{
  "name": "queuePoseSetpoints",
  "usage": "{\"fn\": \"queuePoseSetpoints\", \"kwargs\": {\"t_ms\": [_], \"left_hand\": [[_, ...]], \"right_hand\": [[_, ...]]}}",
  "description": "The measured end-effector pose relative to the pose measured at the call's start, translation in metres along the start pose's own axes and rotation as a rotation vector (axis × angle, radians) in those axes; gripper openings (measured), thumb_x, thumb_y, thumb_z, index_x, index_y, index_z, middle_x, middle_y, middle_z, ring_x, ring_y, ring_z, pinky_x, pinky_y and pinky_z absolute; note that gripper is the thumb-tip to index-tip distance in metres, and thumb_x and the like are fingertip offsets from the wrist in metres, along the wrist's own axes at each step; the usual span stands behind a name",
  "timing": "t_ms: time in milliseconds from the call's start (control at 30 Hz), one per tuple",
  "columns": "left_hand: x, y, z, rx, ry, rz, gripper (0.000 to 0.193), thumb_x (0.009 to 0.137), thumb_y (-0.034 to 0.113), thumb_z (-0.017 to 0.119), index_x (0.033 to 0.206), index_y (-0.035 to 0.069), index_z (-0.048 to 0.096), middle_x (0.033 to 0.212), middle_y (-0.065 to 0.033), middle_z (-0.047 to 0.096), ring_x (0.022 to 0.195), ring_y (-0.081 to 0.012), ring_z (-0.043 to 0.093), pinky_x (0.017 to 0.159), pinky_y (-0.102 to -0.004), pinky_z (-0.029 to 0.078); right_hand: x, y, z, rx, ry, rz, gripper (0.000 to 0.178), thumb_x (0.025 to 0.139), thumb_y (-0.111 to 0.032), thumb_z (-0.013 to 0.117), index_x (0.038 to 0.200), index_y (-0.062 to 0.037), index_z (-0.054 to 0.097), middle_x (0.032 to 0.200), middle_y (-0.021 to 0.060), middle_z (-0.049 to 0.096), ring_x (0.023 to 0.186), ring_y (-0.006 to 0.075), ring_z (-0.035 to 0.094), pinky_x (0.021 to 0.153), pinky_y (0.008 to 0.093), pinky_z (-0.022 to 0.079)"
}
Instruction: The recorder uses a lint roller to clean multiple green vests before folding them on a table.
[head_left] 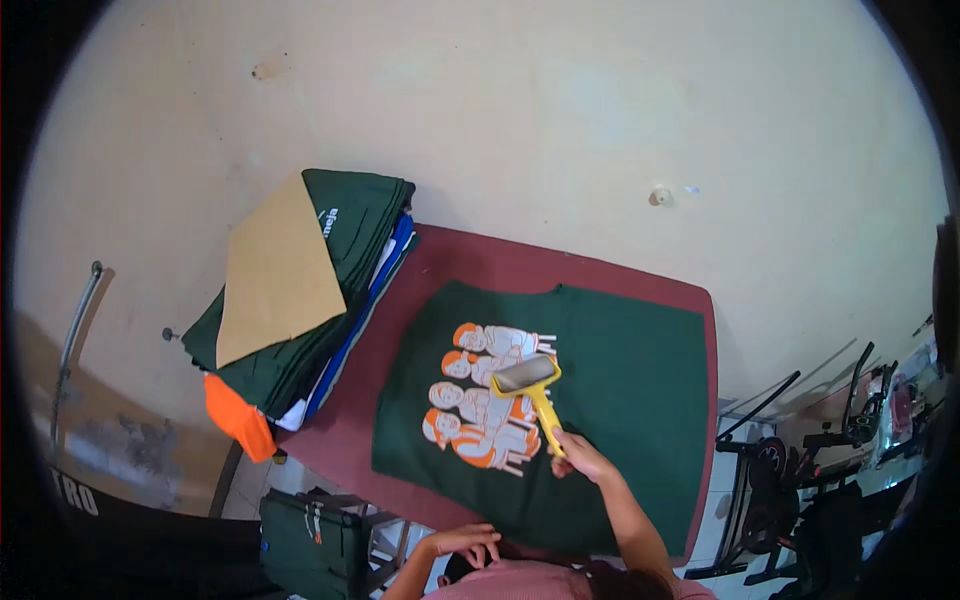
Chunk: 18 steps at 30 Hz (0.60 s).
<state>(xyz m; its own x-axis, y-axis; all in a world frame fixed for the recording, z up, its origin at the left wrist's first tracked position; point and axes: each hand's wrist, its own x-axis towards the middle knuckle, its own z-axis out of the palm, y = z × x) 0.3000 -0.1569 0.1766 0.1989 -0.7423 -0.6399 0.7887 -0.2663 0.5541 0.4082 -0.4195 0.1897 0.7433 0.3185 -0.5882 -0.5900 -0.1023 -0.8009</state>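
A dark green shirt [630, 390] lies spread flat, with an orange and white print of several figures [470, 435] on its left part. My right hand [582, 457] is closed around the yellow handle of a lint roller [540, 400]. The roller's grey cylinder overlaps the upper right of the print; whether it presses on the cloth I cannot tell. At the near edge of the shirt, close to my body, my left hand [465, 541] rests with its fingers loosely stretched and holds nothing.
A maroon-topped table [345, 415] carries the shirt. At its left stands a tall stack of folded green, blue and orange garments [365, 215] topped by a brown cardboard sheet [280, 275]. Below left is a dark green bag-like item [310, 545]. Exercise equipment [770, 500] stands right, beyond the table.
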Motion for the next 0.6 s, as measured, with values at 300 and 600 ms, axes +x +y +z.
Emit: {"fn": "queuePoseSetpoints", "kwargs": {"t_ms": [300, 600], "left_hand": [[0.014, 0.002, -0.014, -0.019, -0.130, -0.051, 0.046, 0.083, 0.050, 0.043, 0.073, 0.005, 0.049, 0.063, -0.0035, 0.053, 0.048, -0.0078, 0.045, 0.048, -0.0223, 0.043], [0.011, -0.004, 0.008, 0.090, 0.231, 0.144, 0.046, 0.082, 0.049, 0.047, 0.065, 0.006, 0.047, 0.053, -0.0028, 0.050, 0.047, -0.0102, 0.052, 0.044, -0.0230, 0.045]], "right_hand": [[0.122, -0.074, 0.011, 0.051, 0.076, 0.027, 0.050, 0.084, -0.053, 0.036, 0.083, -0.0043, 0.049, 0.061, 0.0067, 0.055, 0.047, 0.0125, 0.052, 0.043, 0.0218, 0.041], [0.004, -0.006, -0.028, 0.435, 0.229, -0.162, 0.023, 0.085, -0.025, 0.051, 0.104, -0.0120, 0.048, 0.060, -0.0044, 0.037, 0.045, 0.0033, 0.032, 0.038, 0.0175, 0.024]]}}
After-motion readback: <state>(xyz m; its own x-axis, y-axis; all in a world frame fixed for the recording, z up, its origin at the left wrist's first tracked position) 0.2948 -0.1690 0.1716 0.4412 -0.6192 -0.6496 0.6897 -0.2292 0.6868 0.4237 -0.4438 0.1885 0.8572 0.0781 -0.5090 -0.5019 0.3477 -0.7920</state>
